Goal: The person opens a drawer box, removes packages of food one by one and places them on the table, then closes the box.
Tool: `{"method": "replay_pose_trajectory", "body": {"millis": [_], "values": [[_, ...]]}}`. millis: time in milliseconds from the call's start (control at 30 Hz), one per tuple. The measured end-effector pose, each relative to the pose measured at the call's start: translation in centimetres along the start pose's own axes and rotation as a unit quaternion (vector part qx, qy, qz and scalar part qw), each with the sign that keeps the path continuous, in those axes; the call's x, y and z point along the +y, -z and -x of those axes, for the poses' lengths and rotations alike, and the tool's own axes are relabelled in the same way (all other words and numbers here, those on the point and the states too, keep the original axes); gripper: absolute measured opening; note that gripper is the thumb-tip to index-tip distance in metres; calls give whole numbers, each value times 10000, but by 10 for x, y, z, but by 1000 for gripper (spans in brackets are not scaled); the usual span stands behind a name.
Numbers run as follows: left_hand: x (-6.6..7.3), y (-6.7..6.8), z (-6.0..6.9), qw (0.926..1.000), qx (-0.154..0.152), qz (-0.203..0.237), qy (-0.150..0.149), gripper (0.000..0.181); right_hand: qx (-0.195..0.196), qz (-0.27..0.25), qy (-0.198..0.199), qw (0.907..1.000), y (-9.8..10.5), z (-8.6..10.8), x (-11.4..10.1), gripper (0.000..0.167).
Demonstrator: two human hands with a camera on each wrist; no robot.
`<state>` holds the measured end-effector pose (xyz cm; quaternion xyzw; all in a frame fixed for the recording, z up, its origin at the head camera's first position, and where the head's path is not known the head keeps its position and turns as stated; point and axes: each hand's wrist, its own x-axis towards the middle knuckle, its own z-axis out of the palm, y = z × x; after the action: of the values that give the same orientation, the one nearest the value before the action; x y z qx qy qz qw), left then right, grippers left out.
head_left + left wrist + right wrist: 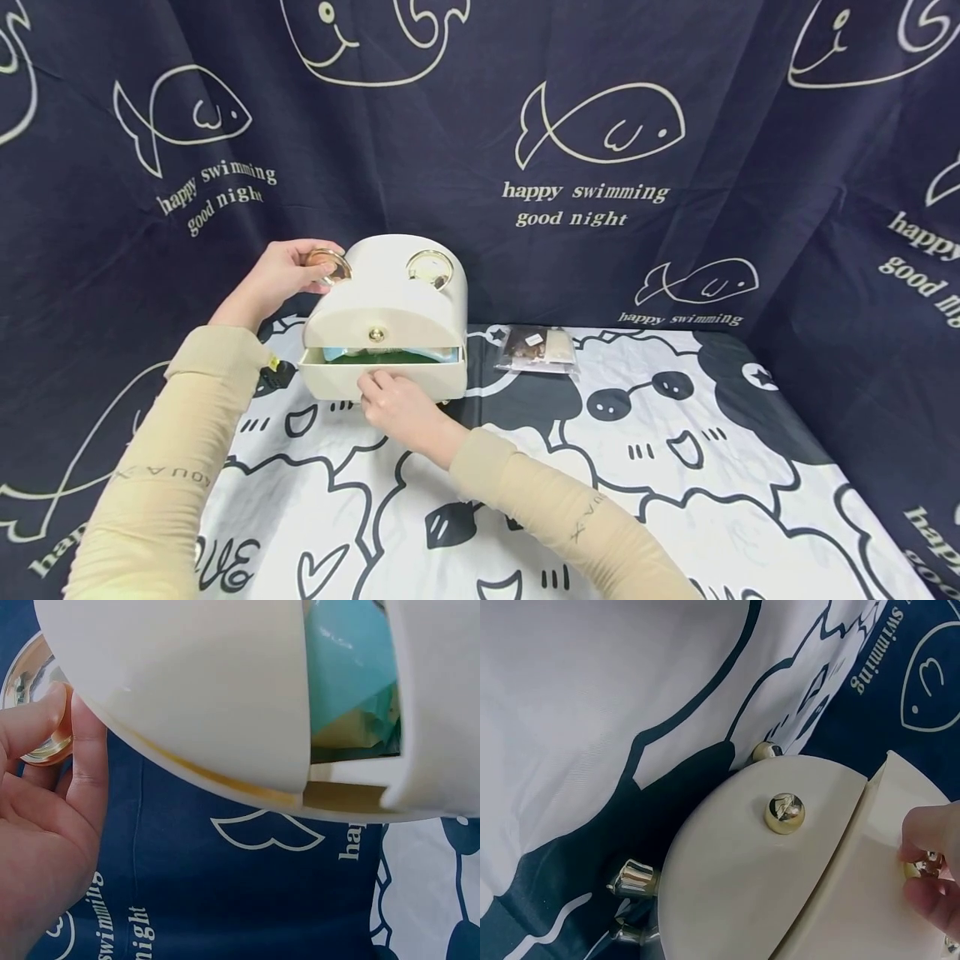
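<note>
Dark curtaining (450, 183) is hung behind; one drawer (330, 383) is partly opened, its blue packet (349, 656) not removed, its knob (931, 862) pinched by the right hand (401, 408), a gold disc (339, 266) gripped by the left hand (279, 275).

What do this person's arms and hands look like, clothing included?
Both arms wear long cream sleeves with wide cuffs and dark lettering on the forearms. The left hand and right hand are ungloved. A small black-and-yellow item shows beside the left cuff.
</note>
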<state>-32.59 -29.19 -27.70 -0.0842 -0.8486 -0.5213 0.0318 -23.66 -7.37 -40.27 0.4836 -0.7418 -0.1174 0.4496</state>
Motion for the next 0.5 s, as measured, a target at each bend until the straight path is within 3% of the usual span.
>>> {"method": "replay_pose_trajectory", "body": {"millis": [267, 500], "values": [[2, -2, 1, 10000, -32, -18, -34, 33, -301, -93, -40, 9995, 6, 2, -3, 19], [0, -2, 1, 10000, 19, 33, -43, 32, -172, -258, -34, 9995, 10, 3, -6, 19]]}}
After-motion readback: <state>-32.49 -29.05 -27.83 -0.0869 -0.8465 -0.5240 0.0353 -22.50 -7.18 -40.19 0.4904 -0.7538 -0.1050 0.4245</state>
